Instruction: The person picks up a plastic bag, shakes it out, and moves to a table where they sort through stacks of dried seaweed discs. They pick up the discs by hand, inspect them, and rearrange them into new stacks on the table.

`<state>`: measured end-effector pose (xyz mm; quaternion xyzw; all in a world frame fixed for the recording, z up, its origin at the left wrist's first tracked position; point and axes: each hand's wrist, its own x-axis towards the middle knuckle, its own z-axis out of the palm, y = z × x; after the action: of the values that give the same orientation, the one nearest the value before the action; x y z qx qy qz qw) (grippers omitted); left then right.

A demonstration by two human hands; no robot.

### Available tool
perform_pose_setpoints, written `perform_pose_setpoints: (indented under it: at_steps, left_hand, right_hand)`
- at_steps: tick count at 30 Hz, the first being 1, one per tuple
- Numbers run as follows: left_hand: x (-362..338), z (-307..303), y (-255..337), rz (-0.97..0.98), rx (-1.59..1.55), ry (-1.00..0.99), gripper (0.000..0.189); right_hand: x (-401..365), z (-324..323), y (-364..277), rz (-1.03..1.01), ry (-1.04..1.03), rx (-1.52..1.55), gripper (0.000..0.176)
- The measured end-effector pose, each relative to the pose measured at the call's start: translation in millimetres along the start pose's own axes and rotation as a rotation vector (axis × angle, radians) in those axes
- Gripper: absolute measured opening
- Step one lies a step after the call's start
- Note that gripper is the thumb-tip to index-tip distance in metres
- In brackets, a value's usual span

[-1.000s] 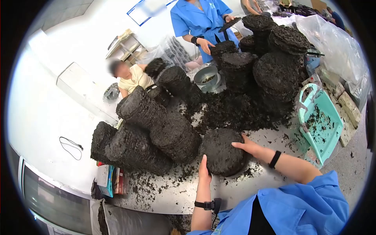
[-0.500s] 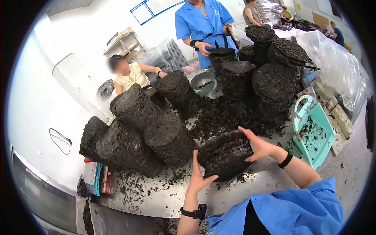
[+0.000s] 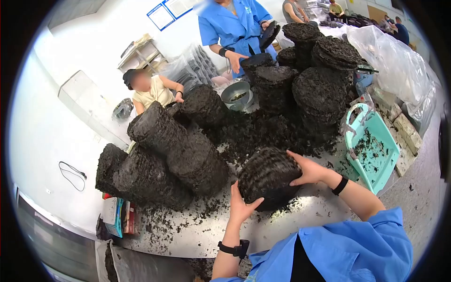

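Note:
Between my two hands is a stack of round, dark dried seaweed cakes [image 3: 264, 176], tilted low over the near side of the table. Its ridged layer edges face up and its darker underside faces me; the layers are slightly blurred. My left hand [image 3: 243, 205] presses against its left side, thumb toward the lower front. On its right side my right hand [image 3: 307, 169] grips with fingers at the upper edge and thumb lower down. Loose dark flakes [image 3: 277, 131] are heaped just beyond the stack. Another stack of the cakes [image 3: 199, 164] stands close by on the left.
More stacks [image 3: 322, 96] rise at the back right. A turquoise dustpan-like scoop [image 3: 376, 152] with flakes lies right, a grey bowl [image 3: 237, 96] behind the heap. One co-worker in blue [image 3: 232, 28] holds a dark cake; another in cream [image 3: 155, 91] sits at the far left.
The held stack has tipped and turned between my hands, showing more of its layered edges on top. The co-worker in blue has lifted a dark cake off to the side.

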<state>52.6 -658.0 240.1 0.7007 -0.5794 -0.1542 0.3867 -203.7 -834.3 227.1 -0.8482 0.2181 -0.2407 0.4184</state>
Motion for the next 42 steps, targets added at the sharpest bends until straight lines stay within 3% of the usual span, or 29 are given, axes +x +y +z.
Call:
perform_pose_setpoints:
  at_steps: [1, 3, 4, 5, 7, 8, 13, 15, 17, 20, 23, 27, 29, 31, 33, 35, 36, 38, 39, 41, 42]
  left_hand:
    - [6, 4, -6, 0.008, 0.004, 0.001, 0.105]
    - [14, 15, -14, -0.204, -0.580, 0.089, 0.089]
    - [16, 19, -8, -0.242, -0.760, 0.128, 0.082]
    - [18, 23, -4, -0.234, -0.763, 0.124, 0.082]
    - [18, 33, 3, -0.348, -0.982, 0.189, 0.082]
    - [18, 39, 4, -0.384, -0.979, 0.204, 0.084]
    - [8, 47, 36, -0.397, -0.914, 0.253, 0.088]
    - [2, 47, 37, -0.280, -0.631, 0.277, 0.092]
    - [-3, 52, 40, -0.239, -0.545, 0.329, 0.094]
    - [-9, 49, 66, -0.097, -0.361, 0.393, 0.086]
    - [-11, 45, 89, -0.103, -0.196, 0.364, 0.082]
    - [-2, 61, 82, -0.075, -0.380, 0.284, 0.081]
    - [6, 69, 78, -0.216, -0.624, 0.200, 0.079]
    - [10, 80, 66, -0.176, -0.703, 0.213, 0.078]
    - [12, 78, 62, -0.263, -0.894, 0.192, 0.079]
    - [15, 80, 59, -0.265, -0.919, 0.210, 0.076]
    - [16, 80, 58, -0.312, -1.034, 0.209, 0.074]
    - [19, 84, 62, -0.418, -1.216, 0.202, 0.067]
    - [21, 89, 61, -0.400, -1.228, 0.196, 0.067]
    - [21, 97, 57, -0.491, -1.377, 0.092, 0.051]
    - [19, 96, 65, -0.589, -1.366, 0.085, 0.046]
  right_hand:
    - [0, -2, -2, -0.005, 0.008, 0.000, 0.107]
    - [-1, -12, -36, -0.093, 0.388, -0.311, 0.086]
    - [1, -18, -56, -0.271, 0.531, -0.338, 0.048]
    - [1, -19, -63, -0.273, 0.537, -0.345, 0.048]
    - [-4, -13, -73, -0.514, 0.430, -0.340, 0.020]
    - [-1, -8, -81, -0.537, 0.493, -0.311, 0.008]
    - [12, 2, -80, -0.500, 0.554, -0.394, 0.008]
    - [13, 5, -81, -0.479, 0.572, -0.402, 0.007]
    - [13, 5, -83, -0.434, 0.569, -0.429, 0.005]
    - [11, 5, -84, -0.375, 0.521, -0.500, 0.006]
    - [6, 8, -81, -0.283, 0.482, -0.591, 0.006]
    - [-8, -18, -82, -0.215, 0.489, -0.482, 0.006]
    - [-25, -44, -78, -0.090, 0.443, 0.193, 0.003]
    - [-62, -86, -67, 0.063, 0.378, 0.642, 0.004]
    - [-116, -133, -16, -0.050, 0.360, 0.773, 0.016]
    - [-151, -160, -11, 0.365, 0.683, -0.215, 0.037]
    - [-154, -156, -14, 0.361, 0.689, -0.224, 0.037]
    - [-160, -145, -22, 0.236, 0.847, -0.235, 0.063]
    - [-150, -131, -27, 0.221, 0.763, 0.319, 0.084]
    - [-127, -82, -23, 0.216, 0.558, 0.501, 0.098]
    - [-115, -57, -8, 0.267, 0.452, 0.549, 0.094]
